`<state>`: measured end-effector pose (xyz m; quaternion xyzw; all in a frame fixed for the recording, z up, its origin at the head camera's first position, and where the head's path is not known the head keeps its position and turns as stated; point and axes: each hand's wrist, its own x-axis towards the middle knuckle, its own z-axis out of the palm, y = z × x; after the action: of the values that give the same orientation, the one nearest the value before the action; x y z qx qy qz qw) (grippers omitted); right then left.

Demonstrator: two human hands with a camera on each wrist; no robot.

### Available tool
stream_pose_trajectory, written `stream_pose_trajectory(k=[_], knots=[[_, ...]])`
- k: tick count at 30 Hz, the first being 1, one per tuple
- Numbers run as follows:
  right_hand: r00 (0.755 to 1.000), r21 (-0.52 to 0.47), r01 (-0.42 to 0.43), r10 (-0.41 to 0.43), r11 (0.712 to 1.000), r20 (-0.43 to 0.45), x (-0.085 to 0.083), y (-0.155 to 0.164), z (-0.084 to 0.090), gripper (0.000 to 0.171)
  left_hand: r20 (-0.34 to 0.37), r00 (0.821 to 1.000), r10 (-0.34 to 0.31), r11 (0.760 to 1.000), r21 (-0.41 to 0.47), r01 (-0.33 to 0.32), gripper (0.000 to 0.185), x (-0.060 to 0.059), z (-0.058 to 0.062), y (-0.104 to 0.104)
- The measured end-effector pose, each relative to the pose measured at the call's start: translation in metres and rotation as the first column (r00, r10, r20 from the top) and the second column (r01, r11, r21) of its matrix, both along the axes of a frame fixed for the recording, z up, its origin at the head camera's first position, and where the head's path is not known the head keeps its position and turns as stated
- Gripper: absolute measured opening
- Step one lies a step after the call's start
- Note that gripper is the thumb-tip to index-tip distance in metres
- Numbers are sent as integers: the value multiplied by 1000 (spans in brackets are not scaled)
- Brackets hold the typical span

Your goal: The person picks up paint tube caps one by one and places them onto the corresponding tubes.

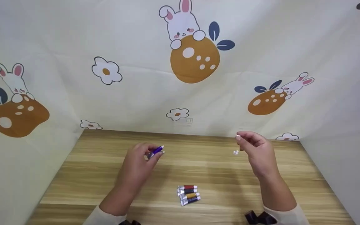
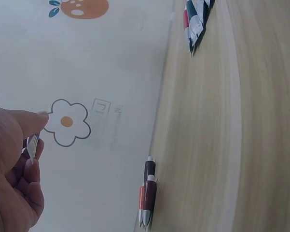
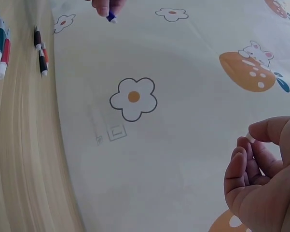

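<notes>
My left hand (image 1: 137, 159) holds a purple paint tube (image 1: 158, 150) with a white tip, pointing right. Just under it, a second small tip pokes out between the fingers. Most of what lies inside that hand is hidden by the fingers. My right hand (image 1: 259, 153) is raised at the right and pinches a small white cap (image 3: 250, 137) between thumb and forefinger. Near that hand, a few small white caps (image 1: 236, 152) lie in a cluster on the wooden table.
Several paint tubes (image 1: 189, 187) in red, black, yellow and dark blue lie side by side near the table's front. Close to the wall, more small tubes (image 2: 147, 193) appear in both wrist views. A printed cloth wall (image 1: 136, 100) encloses the table (image 1: 211, 175).
</notes>
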<state>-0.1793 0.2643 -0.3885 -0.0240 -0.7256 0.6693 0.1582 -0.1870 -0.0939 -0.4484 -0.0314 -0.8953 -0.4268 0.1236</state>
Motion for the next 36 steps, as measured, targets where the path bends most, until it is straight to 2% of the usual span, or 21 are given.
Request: stream_pose_trajectory(k=[5,13,23,26,29,32,36], knots=[[999,-3,-26,25,1000,-35,9,-6,7,8,-15,1000,-6,1000,11,6,21,4,4,3],[996,8,-57,58,998,-71,27,-14,18,15,-56,998,-20,999,36,22,17,13,13,9],[987,-6,-91,89,996,-132,50,-23,31,13,-124,991,-45,998,35,50,19,25,25,14],[978,-2,-121,119,993,-170,56,-25,33,13,-160,985,-71,996,38,78,19,31,29,17],[958,13,-166,164,986,-234,61,-26,33,14,-219,972,-85,996,14,90,20,36,32,19],[935,27,-203,202,979,-293,64,-27,33,17,-286,954,-89,996,-29,84,20,41,35,21],[913,45,-225,227,973,-338,67,-29,31,18,-327,941,-93,995,-69,74,20,49,40,25]])
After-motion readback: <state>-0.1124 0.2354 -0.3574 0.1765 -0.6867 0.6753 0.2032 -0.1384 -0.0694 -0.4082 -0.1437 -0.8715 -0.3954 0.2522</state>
